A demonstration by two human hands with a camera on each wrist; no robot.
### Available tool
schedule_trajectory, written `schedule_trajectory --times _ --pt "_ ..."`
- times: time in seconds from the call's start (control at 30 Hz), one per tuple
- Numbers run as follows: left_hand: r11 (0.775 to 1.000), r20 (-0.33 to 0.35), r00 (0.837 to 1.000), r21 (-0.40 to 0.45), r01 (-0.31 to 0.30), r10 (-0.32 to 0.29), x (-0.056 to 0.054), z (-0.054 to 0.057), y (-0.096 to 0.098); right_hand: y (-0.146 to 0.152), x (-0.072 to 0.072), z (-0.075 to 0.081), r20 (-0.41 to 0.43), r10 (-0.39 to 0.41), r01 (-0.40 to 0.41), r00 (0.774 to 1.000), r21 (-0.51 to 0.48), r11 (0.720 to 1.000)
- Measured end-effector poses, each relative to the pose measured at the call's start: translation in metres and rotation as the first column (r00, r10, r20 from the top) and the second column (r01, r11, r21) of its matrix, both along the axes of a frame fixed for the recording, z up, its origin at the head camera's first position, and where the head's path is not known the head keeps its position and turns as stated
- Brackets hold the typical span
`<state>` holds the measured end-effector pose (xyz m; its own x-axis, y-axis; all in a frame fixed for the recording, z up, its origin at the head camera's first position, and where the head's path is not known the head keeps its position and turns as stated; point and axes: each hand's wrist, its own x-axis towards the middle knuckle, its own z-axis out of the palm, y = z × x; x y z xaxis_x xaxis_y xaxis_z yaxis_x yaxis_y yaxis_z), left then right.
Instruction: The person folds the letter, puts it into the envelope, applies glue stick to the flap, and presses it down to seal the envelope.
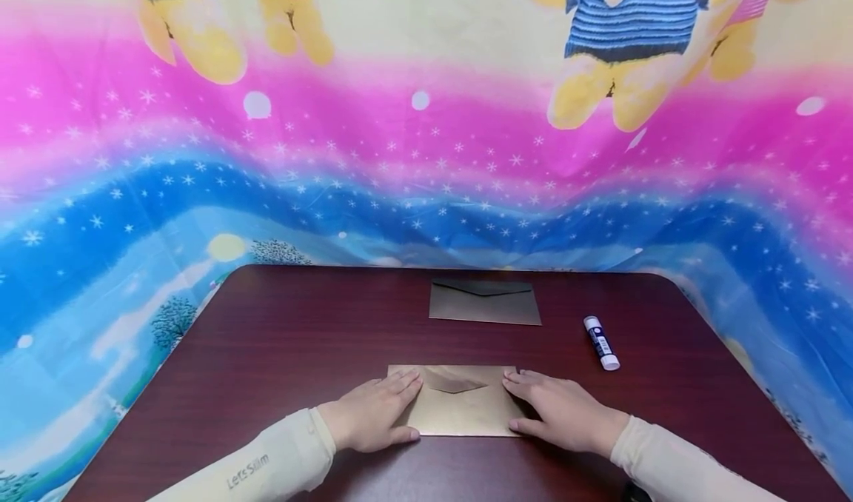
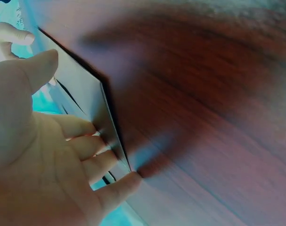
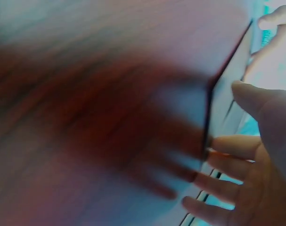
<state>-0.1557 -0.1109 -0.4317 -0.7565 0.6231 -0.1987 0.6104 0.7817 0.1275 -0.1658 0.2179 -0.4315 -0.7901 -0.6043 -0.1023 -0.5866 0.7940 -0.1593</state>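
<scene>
A gold envelope (image 1: 460,417) lies flat on the dark wooden table, its pointed flap (image 1: 455,381) folded down on the upper side. My left hand (image 1: 375,412) rests on the envelope's left end, fingers extended and thumb near the bottom corner. At the right end, my right hand (image 1: 566,413) touches the envelope in a mirrored way, its fingers near the top corner and its thumb at the lower one. Both wrist views show the palms from below, with mostly straight fingers along the envelope's (image 2: 79,77) short edges. Neither hand grips anything.
Farther back lies a second, darker-looking envelope (image 1: 486,309) with its flap side up. A white and dark blue glue stick (image 1: 601,343) lies to the right of it. The table (image 1: 300,324) ends against a colourful printed cloth (image 1: 400,161).
</scene>
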Motion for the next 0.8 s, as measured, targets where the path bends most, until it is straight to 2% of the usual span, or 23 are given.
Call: schedule_trajectory --times 0.23,0.43,0.63,0.8 --pt "0.997 -0.011 1.0 0.077 -0.02 0.021 -0.001 -0.006 -0.002 0.005 0.001 -0.012 -0.133 0.052 -0.053 0.99 0.0 0.999" --pt "0.995 -0.057 0.998 0.094 -0.014 0.019 0.005 -0.003 -0.003 0.004 0.007 -0.011 -0.148 0.041 -0.041 0.988 0.0 0.999" --pt "0.992 -0.143 0.989 0.111 0.054 -0.038 0.019 0.001 -0.004 0.005 0.022 -0.009 -0.151 0.075 -0.076 0.986 -0.002 0.997" --pt "0.99 -0.175 0.98 0.091 0.11 -0.093 0.031 -0.003 -0.007 0.005 0.036 -0.012 -0.168 0.162 -0.164 0.972 -0.001 0.986"
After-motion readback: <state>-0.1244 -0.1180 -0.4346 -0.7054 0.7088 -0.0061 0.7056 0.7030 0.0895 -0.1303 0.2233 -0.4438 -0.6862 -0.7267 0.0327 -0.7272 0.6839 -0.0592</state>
